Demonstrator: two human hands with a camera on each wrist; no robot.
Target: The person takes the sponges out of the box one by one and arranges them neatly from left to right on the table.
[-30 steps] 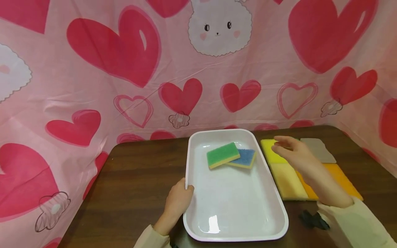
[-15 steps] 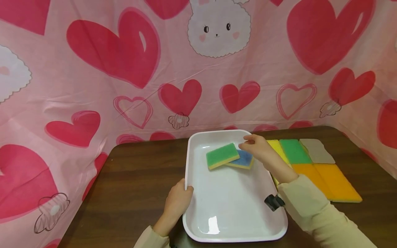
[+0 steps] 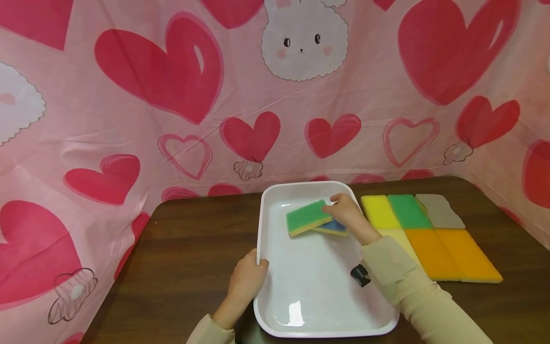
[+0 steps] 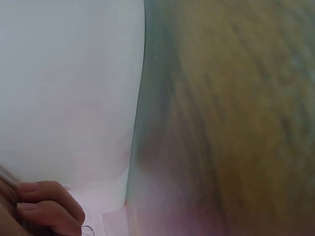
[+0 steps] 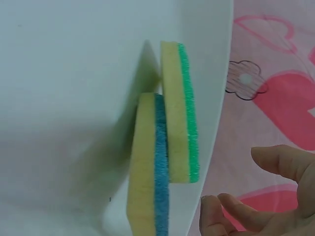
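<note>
A white tray (image 3: 318, 282) stands on the dark wooden table. My left hand (image 3: 249, 274) grips its left rim; in the left wrist view, curled fingers of that hand (image 4: 49, 209) show at the tray's edge. Inside, near the far end, a green-topped sponge (image 3: 306, 217) leans over part of a blue-topped sponge (image 3: 333, 228). My right hand (image 3: 349, 215) is over the blue sponge and hides part of it. The right wrist view shows this hand (image 5: 293, 214) with thumb and fingers apart and nothing between them, beside the green sponge (image 5: 178, 113) and blue sponge (image 5: 147, 167).
Right of the tray lie flat pads side by side: yellow (image 3: 380, 211), green (image 3: 409, 211), grey (image 3: 440, 210), pale yellow (image 3: 399, 241) and orange (image 3: 468, 255). A black clip-like piece (image 3: 360, 275) hangs at my right cuff. A pink heart-print cloth (image 3: 206, 95) hangs behind the table.
My right hand has moved left from above the pads, across the tray's right rim, to over the blue sponge. The left hand stays on the rim; the tray and sponges look unmoved.
</note>
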